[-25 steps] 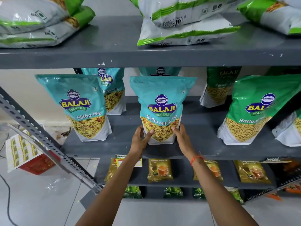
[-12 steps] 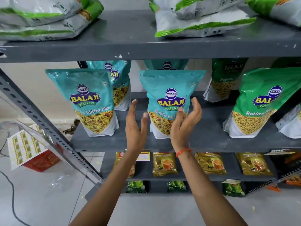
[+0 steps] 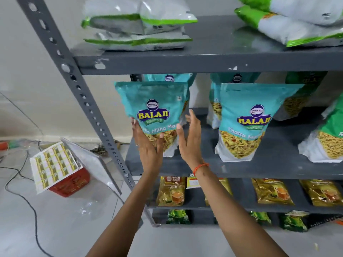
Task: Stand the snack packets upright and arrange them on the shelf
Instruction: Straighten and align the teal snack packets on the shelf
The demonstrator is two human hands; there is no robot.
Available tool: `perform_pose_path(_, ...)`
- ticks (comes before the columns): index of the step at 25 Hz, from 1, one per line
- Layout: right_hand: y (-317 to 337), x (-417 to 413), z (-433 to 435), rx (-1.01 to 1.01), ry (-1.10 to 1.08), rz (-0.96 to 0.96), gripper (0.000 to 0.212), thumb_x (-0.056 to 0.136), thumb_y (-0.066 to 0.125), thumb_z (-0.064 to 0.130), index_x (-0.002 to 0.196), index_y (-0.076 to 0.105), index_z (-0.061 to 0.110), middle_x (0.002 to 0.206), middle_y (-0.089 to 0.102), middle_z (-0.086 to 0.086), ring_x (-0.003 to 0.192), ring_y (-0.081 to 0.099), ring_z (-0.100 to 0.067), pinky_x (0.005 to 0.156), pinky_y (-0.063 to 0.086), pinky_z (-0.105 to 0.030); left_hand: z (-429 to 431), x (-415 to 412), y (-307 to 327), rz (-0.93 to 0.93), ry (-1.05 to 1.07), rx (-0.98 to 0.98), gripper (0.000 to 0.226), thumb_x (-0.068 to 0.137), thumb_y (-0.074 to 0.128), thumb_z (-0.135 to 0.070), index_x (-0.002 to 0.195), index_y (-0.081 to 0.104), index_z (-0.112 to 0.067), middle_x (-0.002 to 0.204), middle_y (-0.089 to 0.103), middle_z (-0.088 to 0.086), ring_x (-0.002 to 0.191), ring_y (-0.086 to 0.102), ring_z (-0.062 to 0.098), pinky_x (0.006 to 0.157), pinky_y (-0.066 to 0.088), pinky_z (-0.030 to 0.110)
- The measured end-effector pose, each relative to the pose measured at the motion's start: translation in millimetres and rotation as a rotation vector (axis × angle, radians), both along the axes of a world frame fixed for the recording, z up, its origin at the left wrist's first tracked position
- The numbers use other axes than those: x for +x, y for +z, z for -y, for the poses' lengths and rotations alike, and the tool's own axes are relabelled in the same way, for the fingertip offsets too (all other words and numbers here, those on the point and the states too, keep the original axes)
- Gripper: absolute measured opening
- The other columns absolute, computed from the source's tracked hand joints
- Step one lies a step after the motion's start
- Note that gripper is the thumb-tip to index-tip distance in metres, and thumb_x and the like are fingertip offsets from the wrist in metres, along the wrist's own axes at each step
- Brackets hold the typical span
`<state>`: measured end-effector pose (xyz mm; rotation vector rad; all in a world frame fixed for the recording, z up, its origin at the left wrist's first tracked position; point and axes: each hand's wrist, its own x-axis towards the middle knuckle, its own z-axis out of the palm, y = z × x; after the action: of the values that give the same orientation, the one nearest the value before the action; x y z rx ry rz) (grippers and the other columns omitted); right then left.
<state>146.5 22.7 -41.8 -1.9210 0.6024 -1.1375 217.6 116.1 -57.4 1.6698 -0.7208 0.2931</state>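
Note:
A teal Balaji snack packet point(image 3: 154, 101) stands upright at the left end of the grey middle shelf point(image 3: 259, 167). My left hand point(image 3: 148, 151) lies against its lower front, fingers spread. My right hand point(image 3: 191, 143) is at the packet's right edge, fingers apart, thumb touching the front. A second teal packet point(image 3: 246, 101) stands upright to the right with no hand on it. Further right stands a green packet point(image 3: 332, 130). More teal packets point(image 3: 168, 77) stand behind the front row, mostly hidden.
White-and-green packets point(image 3: 137, 30) lie flat on the top shelf, with more of them point(image 3: 297, 21) at the right. The rack's slanted post point(image 3: 89, 101) is just left of my hands. Gold packets point(image 3: 171, 191) fill the lower shelf. A red crate point(image 3: 72, 184) and a cable point(image 3: 31, 210) lie on the floor.
Both hands let go of the middle teal packet and moved left to the left teal packet. My view swung left with them.

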Motion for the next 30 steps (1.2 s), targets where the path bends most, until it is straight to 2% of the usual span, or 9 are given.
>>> perform_pose_path(2, -22.3, 9.0, -0.1, 0.248, 0.131, -0.085, 0.059, 0.095, 0.046, 0.046, 0.146, 0.027, 0.023, 0.147, 0.042, -0.003, 0.137, 0.039, -0.020, 0.111, 0.038, -0.036, -13.0, 16.2, -16.5, -0.180, -0.029, -0.005, 0.086, 0.087, 0.038, -0.064, 0.149, 0.000, -0.018, 0.160, 0.004, 0.000, 0.139, 0.000, -0.012, 0.113, 0.005, 0.010)
perform_pose_path(3, -33.8, 9.8, 0.2, 0.345, 0.190, -0.106, 0.054, 0.094, 0.047, 0.048, 0.142, 0.031, 0.030, 0.143, 0.045, 0.007, 0.136, 0.041, -0.018, 0.106, 0.043, -0.028, -16.9, 22.8, -24.2, -0.284, -0.066, -0.008, 0.082, 0.088, 0.039, -0.062, 0.149, 0.003, -0.021, 0.159, 0.009, -0.004, 0.135, 0.006, -0.017, 0.115, 0.009, 0.012)
perform_pose_path(6, -60.9, 4.4, 0.2, 0.459, 0.241, -0.171, 0.051, 0.089, 0.051, 0.055, 0.135, 0.035, 0.041, 0.126, 0.054, 0.020, 0.122, 0.053, -0.008, 0.077, 0.044, -0.003, -21.6, 34.8, -41.2, -0.488, -0.229, -0.038, 0.061, 0.090, 0.042, -0.049, 0.144, 0.024, -0.026, 0.146, 0.040, -0.004, 0.127, 0.040, -0.003, 0.108, 0.039, 0.039)
perform_pose_path(8, -64.2, 1.7, -0.4, 0.480, 0.248, -0.156, 0.052, 0.088, 0.057, 0.051, 0.134, 0.037, 0.038, 0.122, 0.057, 0.020, 0.110, 0.058, 0.006, 0.071, 0.044, 0.001, -21.7, 37.6, -42.5, -0.504, -0.262, -0.056, 0.051, 0.088, 0.046, -0.047, 0.136, 0.033, -0.033, 0.132, 0.050, -0.008, 0.119, 0.049, -0.001, 0.096, 0.046, 0.029)
perform_pose_path(10, -63.9, 0.6, -0.2, 0.501, 0.254, -0.139, 0.046, 0.088, 0.062, 0.043, 0.129, 0.041, 0.036, 0.118, 0.058, 0.021, 0.101, 0.059, 0.016, 0.072, 0.046, -0.001, -19.6, 38.5, -39.8, -0.525, -0.275, -0.073, 0.040, 0.090, 0.051, -0.039, 0.127, 0.036, -0.043, 0.122, 0.053, -0.018, 0.109, 0.051, -0.014, 0.085, 0.047, 0.014)
perform_pose_path(12, -64.2, -4.1, 1.7, 0.504, 0.220, -0.111, 0.040, 0.088, 0.064, 0.036, 0.123, 0.044, 0.035, 0.116, 0.059, 0.020, 0.099, 0.059, 0.017, 0.073, 0.047, -0.003, -14.3, 36.5, -40.8, -0.541, -0.285, -0.074, 0.037, 0.093, 0.053, -0.031, 0.126, 0.039, -0.037, 0.120, 0.055, -0.014, 0.103, 0.054, -0.016, 0.076, 0.048, 0.006)
perform_pose_path(15, -67.3, -15.7, 7.3, 0.489, 0.145, -0.089, 0.039, 0.088, 0.064, 0.036, 0.121, 0.045, 0.033, 0.114, 0.061, 0.019, 0.099, 0.060, 0.014, 0.076, 0.049, -0.006, -5.6, 24.3, -45.0, -0.558, -0.299, -0.064, 0.046, 0.091, 0.054, -0.032, 0.134, 0.039, -0.022, 0.121, 0.056, -0.006, 0.108, 0.057, -0.003, 0.080, 0.049, 0.012)
perform_pose_path(23, -69.0, -22.7, 15.9, 0.497, 0.160, -0.144, 0.041, 0.087, 0.063, 0.042, 0.122, 0.042, 0.038, 0.119, 0.060, 0.015, 0.113, 0.059, -0.006, 0.092, 0.050, -0.024, 0.2, 17.8, -46.9, -0.604, -0.269, -0.053, 0.052, 0.090, 0.056, -0.034, 0.137, 0.035, -0.024, 0.128, 0.053, -0.004, 0.109, 0.055, 0.003, 0.079, 0.048, 0.012)
perform_pose_path(30, -65.7, -20.7, 14.8, 0.466, 0.155, -0.221, 0.045, 0.087, 0.062, 0.044, 0.125, 0.037, 0.037, 0.123, 0.057, 0.011, 0.117, 0.058, -0.012, 0.075, 0.048, -0.005, -3.2, 20.6, -45.3, -0.630, -0.282, -0.087, 0.051, 0.090, 0.057, -0.033, 0.137, 0.037, -0.022, 0.132, 0.055, 0.002, 0.117, 0.057, 0.013, 0.079, 0.052, 0.014)
